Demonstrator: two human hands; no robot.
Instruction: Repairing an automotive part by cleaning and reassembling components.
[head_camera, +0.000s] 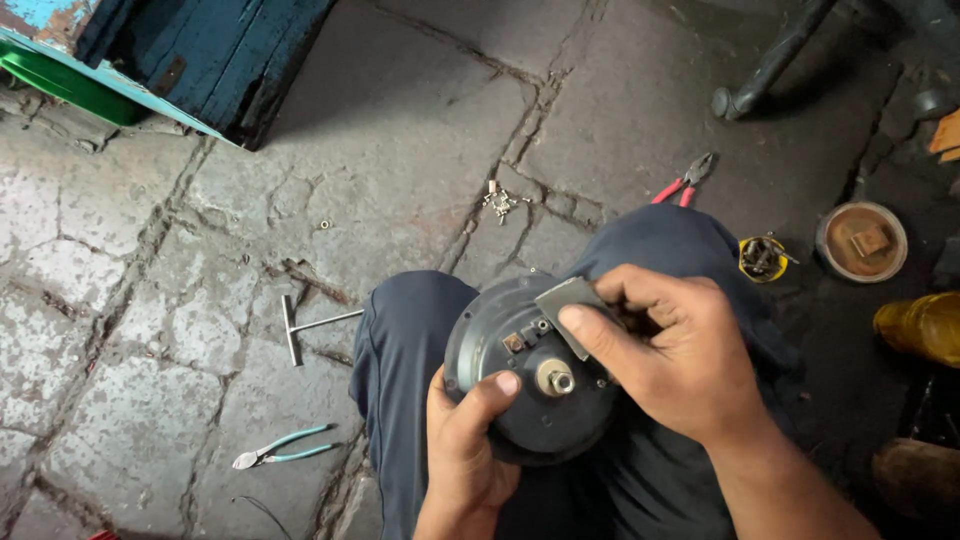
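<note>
Cracked grey stone floor (400, 130) underfoot, seen from above. Resting on the lap, on dark trousers (400, 340): round black motor housing (500, 400) with a threaded metal shaft (556, 378) at its centre. Left hand (465, 450) curled around the housing's lower rim, thumb pressed on its face just beside the shaft. Right hand (665, 345) over the housing's right side, fingers closed on a small grey metal plate (568, 305) tilted against the terminals above the shaft. Left of the housing, on the floor: T-handle wrench (310, 325) and teal-handled pliers (285, 450). Beyond the housing: red-handled pliers (683, 182), scattered screws (497, 200), yellow cup of hardware (762, 258), rusty round lid (861, 241).
</note>
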